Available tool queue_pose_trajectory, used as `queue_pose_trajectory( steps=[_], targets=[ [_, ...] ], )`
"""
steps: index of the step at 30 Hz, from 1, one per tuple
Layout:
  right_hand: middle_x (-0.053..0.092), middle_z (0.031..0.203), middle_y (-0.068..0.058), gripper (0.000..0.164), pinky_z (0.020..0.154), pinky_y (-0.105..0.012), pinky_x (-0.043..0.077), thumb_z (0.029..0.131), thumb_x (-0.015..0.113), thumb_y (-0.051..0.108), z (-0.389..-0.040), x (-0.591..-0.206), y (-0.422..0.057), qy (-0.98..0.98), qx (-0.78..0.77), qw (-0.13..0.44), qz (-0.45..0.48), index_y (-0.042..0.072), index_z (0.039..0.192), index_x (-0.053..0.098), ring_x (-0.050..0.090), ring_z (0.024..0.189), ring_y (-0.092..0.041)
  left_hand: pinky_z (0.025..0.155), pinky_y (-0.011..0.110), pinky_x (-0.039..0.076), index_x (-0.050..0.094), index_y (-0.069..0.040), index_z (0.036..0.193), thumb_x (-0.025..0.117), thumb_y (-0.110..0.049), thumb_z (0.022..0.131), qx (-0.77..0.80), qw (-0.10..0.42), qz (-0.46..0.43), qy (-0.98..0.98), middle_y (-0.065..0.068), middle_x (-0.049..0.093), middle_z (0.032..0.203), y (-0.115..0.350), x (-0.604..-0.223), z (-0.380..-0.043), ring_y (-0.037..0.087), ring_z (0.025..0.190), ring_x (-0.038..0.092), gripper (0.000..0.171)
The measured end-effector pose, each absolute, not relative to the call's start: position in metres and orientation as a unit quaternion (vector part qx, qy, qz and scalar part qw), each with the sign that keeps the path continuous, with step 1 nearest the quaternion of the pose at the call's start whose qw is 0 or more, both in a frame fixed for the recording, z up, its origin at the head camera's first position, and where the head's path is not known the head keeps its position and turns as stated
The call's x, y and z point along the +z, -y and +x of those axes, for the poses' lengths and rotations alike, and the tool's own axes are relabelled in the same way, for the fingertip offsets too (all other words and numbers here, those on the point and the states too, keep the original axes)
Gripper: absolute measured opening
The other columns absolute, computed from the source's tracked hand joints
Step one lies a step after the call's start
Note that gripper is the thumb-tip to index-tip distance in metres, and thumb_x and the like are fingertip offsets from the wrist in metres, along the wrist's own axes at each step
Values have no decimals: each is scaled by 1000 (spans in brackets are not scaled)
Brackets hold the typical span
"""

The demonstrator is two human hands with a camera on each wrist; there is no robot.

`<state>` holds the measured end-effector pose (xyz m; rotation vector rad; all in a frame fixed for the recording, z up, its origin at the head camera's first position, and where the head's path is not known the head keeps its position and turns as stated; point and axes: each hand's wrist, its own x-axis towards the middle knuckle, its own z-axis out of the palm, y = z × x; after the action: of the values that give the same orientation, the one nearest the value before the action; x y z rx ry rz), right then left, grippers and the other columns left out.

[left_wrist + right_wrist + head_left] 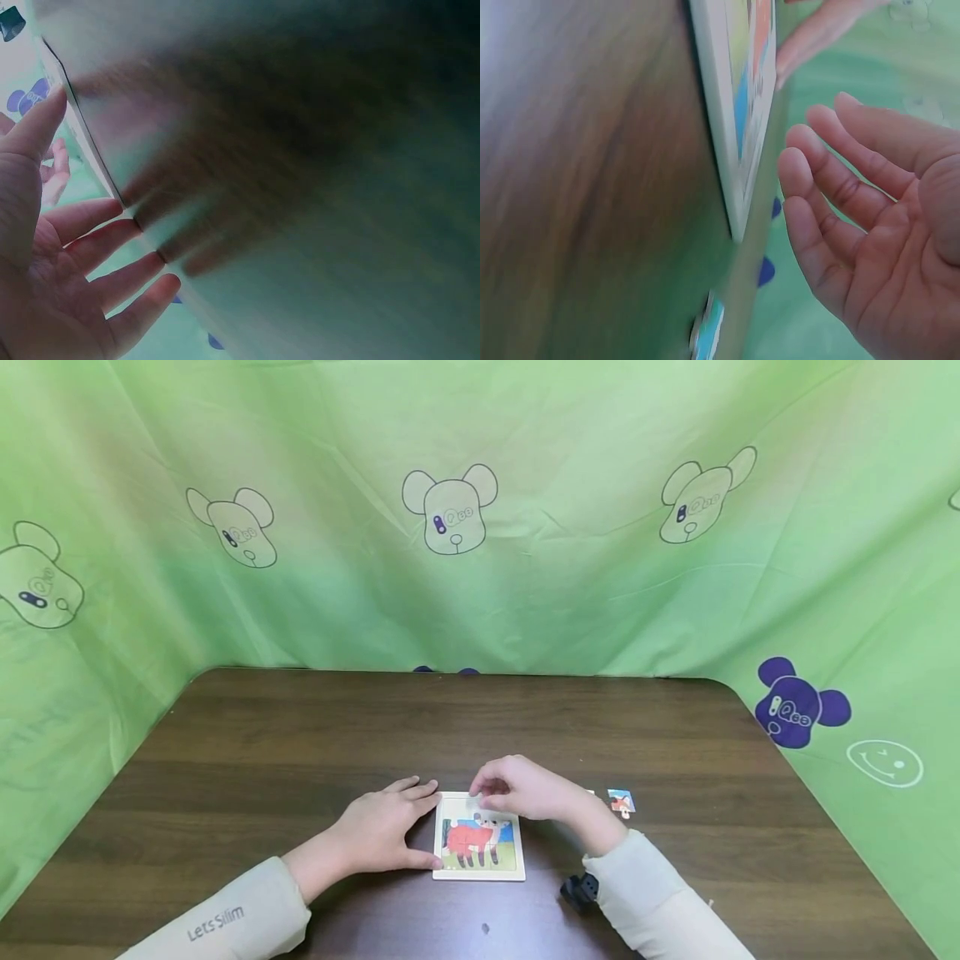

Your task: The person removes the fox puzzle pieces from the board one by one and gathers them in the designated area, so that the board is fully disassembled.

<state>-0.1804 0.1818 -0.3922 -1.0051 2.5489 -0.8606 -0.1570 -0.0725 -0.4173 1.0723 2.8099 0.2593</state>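
Note:
A square jigsaw puzzle tray (480, 876) with a pale border lies on the table, partly filled with pieces showing a red animal on grass. My left hand (382, 831) is spread along its left side, with the thumb at the lower-left corner and the fingertips at the upper left. In the left wrist view, the fingers (112, 289) are straight along the table surface. Above the tray's upper part hovers my right hand (517, 789). Its loosely bent fingers (829, 176) hold nothing in the right wrist view. The tray's upper-right corner is hidden behind this hand in the head view.
A loose puzzle piece (621, 802) with blue and orange print lies right of the tray, and a sliver of another pale piece (591, 792) shows beside the right wrist. A small black device (579, 891) is at the right sleeve. Green printed cloth (525, 610) surrounds the brown table (337, 718).

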Motion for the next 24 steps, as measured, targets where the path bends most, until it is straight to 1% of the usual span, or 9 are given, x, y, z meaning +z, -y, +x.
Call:
queue_pose_trajectory(
  steps=[5, 9, 16, 20, 24],
  targets=[
    [62, 75, 3, 12, 66, -17, 46, 88, 67, 3, -180, -394, -167, -874, -288, 163, -356, 1, 99, 72, 48, 68, 1, 98, 48, 53, 57, -13, 141, 72, -67, 76, 87, 57, 356, -929, 6, 51, 150, 73, -418, -157, 32, 140, 46, 86],
    [58, 71, 6, 9, 63, -16, 44, 88, 68, 4, -180, -397, -161, -876, -268, 183, -358, 3, 96, 72, 46, 65, 2, 98, 48, 53, 57, -13, 141, 71, -67, 76, 87, 55, 356, -929, 6, 51, 151, 73, -419, -157, 32, 141, 46, 86],
    [52, 66, 8, 6, 63, -17, 42, 87, 71, 4, -175, -398, -155, -884, -252, 195, -342, 5, 93, 70, 44, 62, 2, 97, 49, 53, 56, -14, 142, 70, -68, 77, 86, 60, 353, -930, 6, 51, 151, 74, -419, -157, 32, 141, 46, 85],
    [48, 65, 9, 9, 62, -17, 41, 85, 73, 2, -173, -398, -152, -888, -252, 200, -328, 7, 91, 68, 43, 60, 0, 97, 49, 53, 57, -15, 141, 70, -68, 77, 85, 57, 352, -931, 5, 51, 151, 73, -418, -157, 31, 141, 46, 85],
    [47, 67, 9, 15, 61, -18, 41, 83, 74, -1, -171, -399, -151, -891, -251, 201, -321, 8, 91, 65, 43, 61, -1, 96, 49, 53, 58, -15, 140, 70, -68, 77, 82, 51, 352, -931, 5, 52, 150, 73, -419, -157, 31, 141, 47, 83]
  ],
)
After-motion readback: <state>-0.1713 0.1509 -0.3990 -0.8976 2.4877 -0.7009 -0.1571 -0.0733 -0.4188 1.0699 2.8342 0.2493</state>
